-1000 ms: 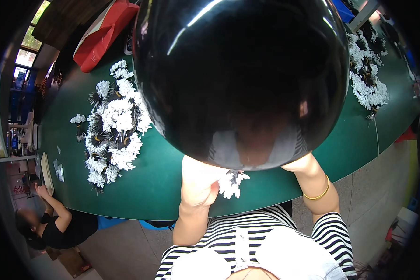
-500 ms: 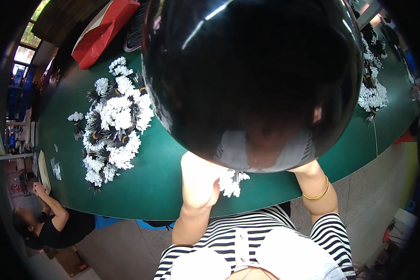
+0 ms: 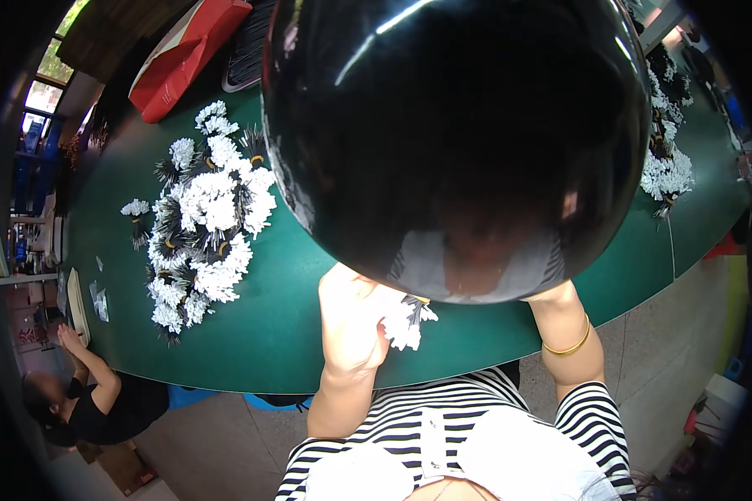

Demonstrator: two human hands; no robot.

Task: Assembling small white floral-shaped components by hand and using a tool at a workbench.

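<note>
My left hand (image 3: 348, 321) is curled above the green table (image 3: 284, 351) near its front edge. It holds a small bundle of white-tipped black stems (image 3: 404, 327), white heads pointing toward me. A bit of yellowish band shows on the bundle; the fingertips are hidden. A large glossy black dome (image 3: 459, 159) blocks the middle of the view and covers most of my right hand (image 3: 553, 294). Only that hand's wrist side shows, with a gold bangle (image 3: 568, 341) on the forearm; its fingers cannot be seen.
A heap of similar banded bundles (image 3: 209, 209) lies on the left, and more bundles (image 3: 667, 171) are at the far right. Behind the heap are a red bag (image 3: 184, 67) and a tray of black stems (image 3: 246, 54). Another person (image 3: 100, 397) sits at the left edge.
My left hand and the bundle have shifted slightly left, and the yellowish band has come into sight. The dome's left edge sits a little further right. The other person's hands have moved slightly.
</note>
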